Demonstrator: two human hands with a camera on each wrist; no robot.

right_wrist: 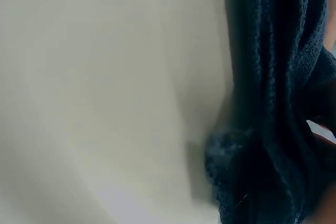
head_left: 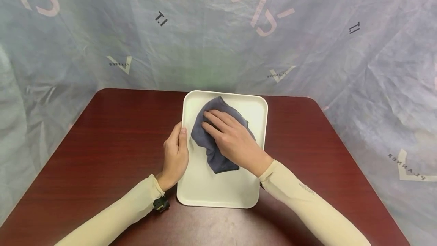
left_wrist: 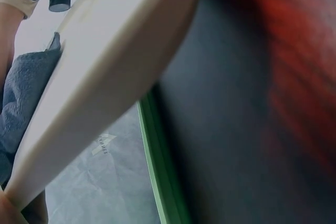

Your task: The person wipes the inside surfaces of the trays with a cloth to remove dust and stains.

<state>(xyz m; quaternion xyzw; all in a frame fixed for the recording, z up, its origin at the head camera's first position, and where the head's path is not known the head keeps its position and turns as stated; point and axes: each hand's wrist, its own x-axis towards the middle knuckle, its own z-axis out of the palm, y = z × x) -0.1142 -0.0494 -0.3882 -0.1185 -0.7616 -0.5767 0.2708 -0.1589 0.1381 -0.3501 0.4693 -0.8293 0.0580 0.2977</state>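
A white rectangular tray (head_left: 218, 191) is held tilted up over the table, its inner face toward the head camera. My left hand (head_left: 175, 155) grips its left edge, with the thumb over the rim and the other fingers mostly hidden behind. On the tray's inner face lies a blue-grey cloth (head_left: 205, 137), spread with rumpled edges. My right hand (head_left: 235, 139) presses the cloth against the tray, its visible fingers extended over the fabric and its thumb hidden. In the right wrist view, the cloth (right_wrist: 268, 93) stands in thick folds against the tray surface (right_wrist: 105, 87).
Below the tray is a dark red wooden table (head_left: 112, 136) with rounded far corners. A grey printed sheet (head_left: 205, 56) hangs behind it and along both sides. A small black device (head_left: 161, 203) sits at the left wrist.
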